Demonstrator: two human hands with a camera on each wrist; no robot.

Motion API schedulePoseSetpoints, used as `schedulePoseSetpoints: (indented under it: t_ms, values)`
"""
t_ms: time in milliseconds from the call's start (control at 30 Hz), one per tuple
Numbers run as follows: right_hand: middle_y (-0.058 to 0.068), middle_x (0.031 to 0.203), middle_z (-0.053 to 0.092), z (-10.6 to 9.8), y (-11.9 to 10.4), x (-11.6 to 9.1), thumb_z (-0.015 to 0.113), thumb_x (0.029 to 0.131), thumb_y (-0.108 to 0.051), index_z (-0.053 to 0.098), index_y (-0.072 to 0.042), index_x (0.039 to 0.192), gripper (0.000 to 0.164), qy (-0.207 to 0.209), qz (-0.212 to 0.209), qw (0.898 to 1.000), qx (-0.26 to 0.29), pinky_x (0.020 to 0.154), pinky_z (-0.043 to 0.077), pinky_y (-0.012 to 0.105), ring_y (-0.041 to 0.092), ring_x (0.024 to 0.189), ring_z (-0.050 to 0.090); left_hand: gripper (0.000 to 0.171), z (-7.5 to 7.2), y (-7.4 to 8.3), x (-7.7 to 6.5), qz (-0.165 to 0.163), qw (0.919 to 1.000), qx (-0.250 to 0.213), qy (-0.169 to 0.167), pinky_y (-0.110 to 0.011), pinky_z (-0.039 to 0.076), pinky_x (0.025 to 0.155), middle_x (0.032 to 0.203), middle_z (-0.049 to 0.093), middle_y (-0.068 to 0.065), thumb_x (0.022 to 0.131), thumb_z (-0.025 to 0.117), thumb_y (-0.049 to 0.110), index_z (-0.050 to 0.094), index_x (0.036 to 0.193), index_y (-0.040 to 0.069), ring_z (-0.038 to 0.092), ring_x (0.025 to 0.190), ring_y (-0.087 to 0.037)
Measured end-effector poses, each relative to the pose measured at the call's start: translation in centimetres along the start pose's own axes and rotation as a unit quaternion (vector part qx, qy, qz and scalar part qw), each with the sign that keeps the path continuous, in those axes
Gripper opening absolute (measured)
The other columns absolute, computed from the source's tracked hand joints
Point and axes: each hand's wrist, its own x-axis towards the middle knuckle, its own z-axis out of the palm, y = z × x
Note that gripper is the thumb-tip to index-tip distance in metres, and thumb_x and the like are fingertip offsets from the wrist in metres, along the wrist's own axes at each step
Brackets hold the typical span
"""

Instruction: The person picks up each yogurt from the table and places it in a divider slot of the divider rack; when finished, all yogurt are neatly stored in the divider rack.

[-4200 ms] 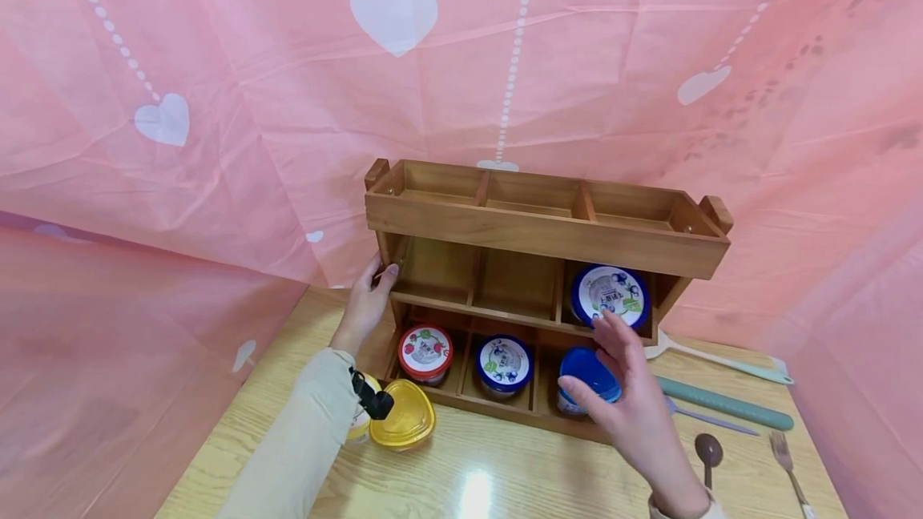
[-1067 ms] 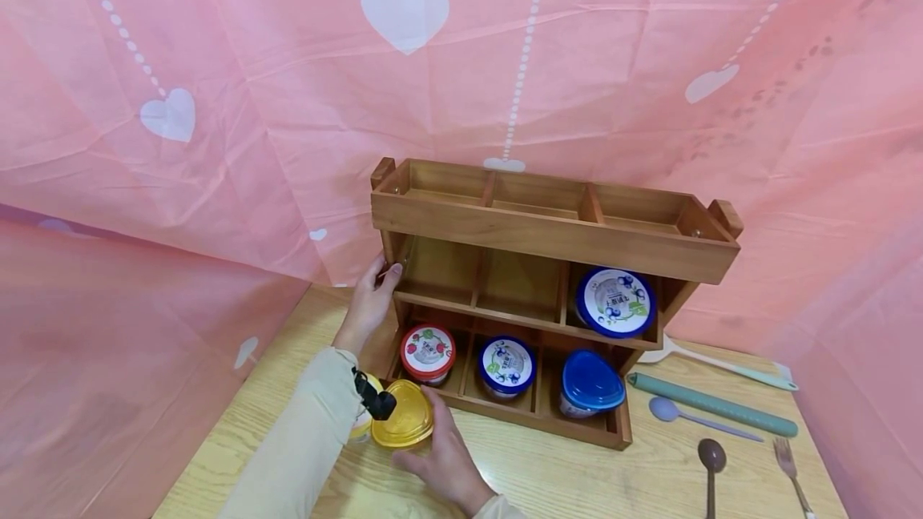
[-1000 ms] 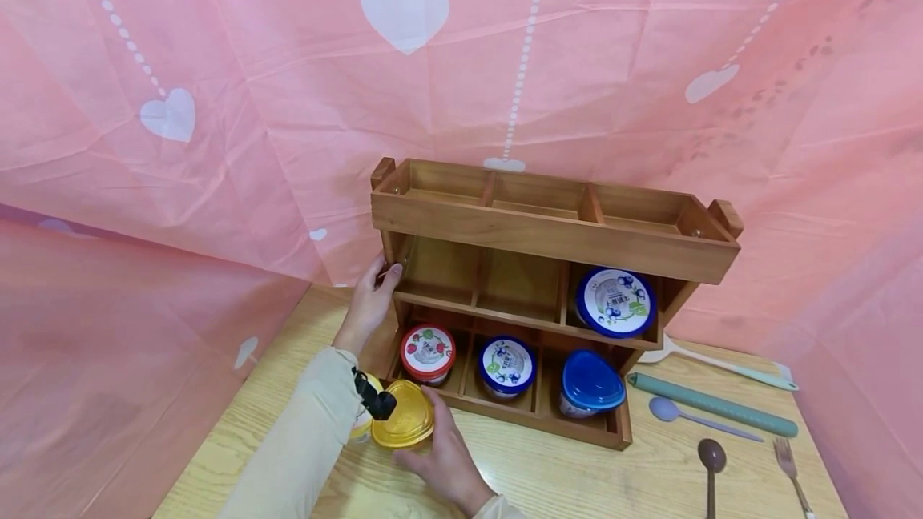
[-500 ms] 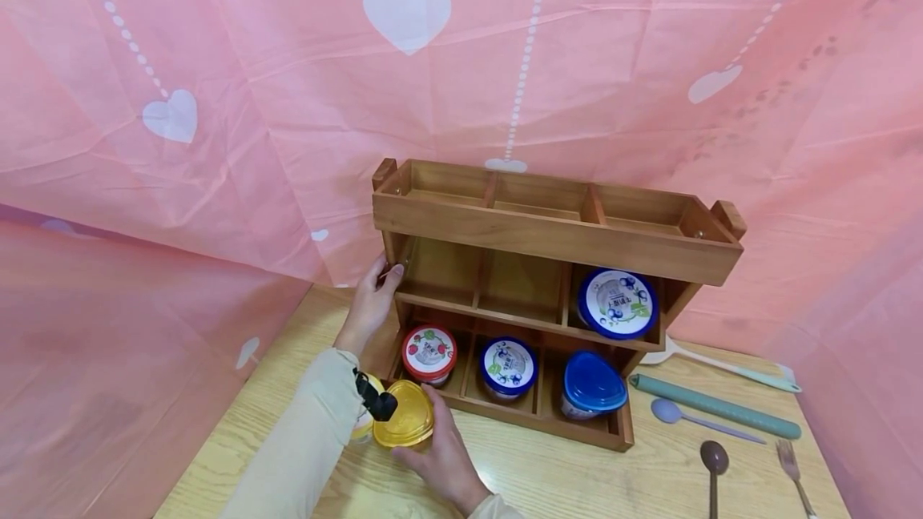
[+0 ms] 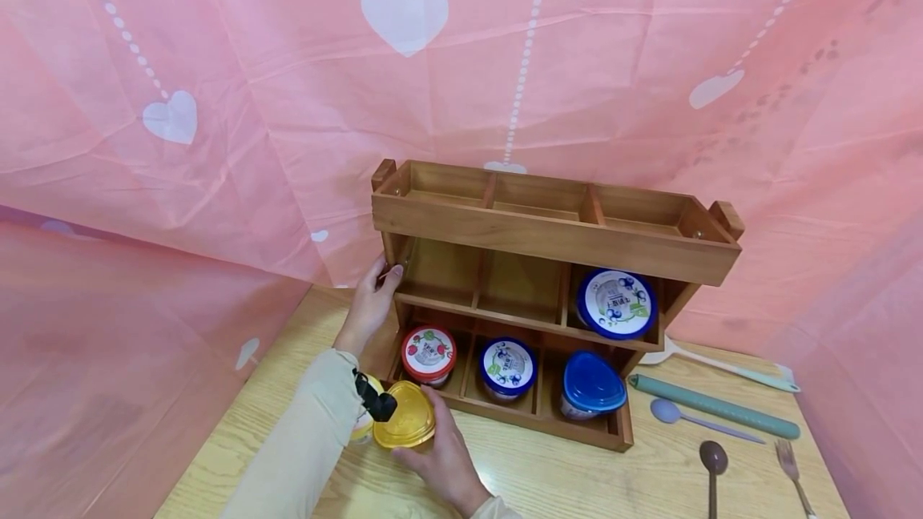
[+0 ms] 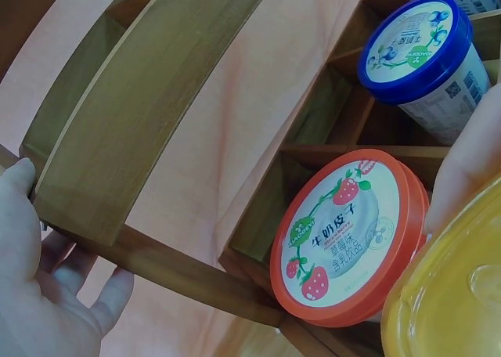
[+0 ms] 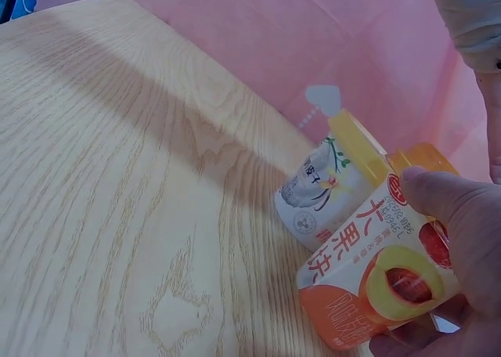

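My left hand (image 5: 369, 307) grips the left side post of a three-tier wooden shelf (image 5: 548, 243); the left wrist view shows fingers below the post. My right hand (image 5: 449, 459) holds a fruit yogurt cup with an amber lid (image 5: 405, 416), thumb on one side; the right wrist view shows peach pictures on the cup (image 7: 391, 275). Against it stands a round yellow-lidded tub (image 7: 325, 189), partly hidden by the left sleeve in the head view. Along the bottom tier sit a red-lidded strawberry tub (image 5: 429, 352), a blueberry tub (image 5: 508, 367) and a cup with a blue lid (image 5: 593, 383).
A larger blueberry tub (image 5: 617, 303) occupies the middle tier's right compartment. Right of the shelf lie a spatula (image 5: 728, 365), a green stick (image 5: 714, 405), a purple spoon (image 5: 667, 411), a brown spoon (image 5: 714, 459) and a fork (image 5: 788, 463). Pink cloth (image 5: 252, 183) hangs behind.
Since the oldest frame, my right hand has moved from beside the blue-lidded cup leftward to the amber-lidded cup and taken hold of it. My left hand stays on the shelf post.
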Motion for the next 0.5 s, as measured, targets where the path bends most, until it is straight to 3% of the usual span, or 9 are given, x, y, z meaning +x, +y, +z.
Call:
schedulePoseSetpoints:
  t_ms: [500]
  values:
    - [0.015,0.145,0.05,-2.8,-0.8,-2.4,0.088,0.072,-0.03,0.033,-0.01,0.149,0.097,0.044,-0.006,0.999,-0.01,0.107,0.042,0.052,0.031,0.129,0.051,0.049,0.1,0.3,-0.2,-0.002,1.0,-0.007,0.006,-0.047,0.033,0.117,0.151,0.043,-0.015,0.105,0.047,0.026,0.037,0.152,0.014,0.042,0.138,-0.033]
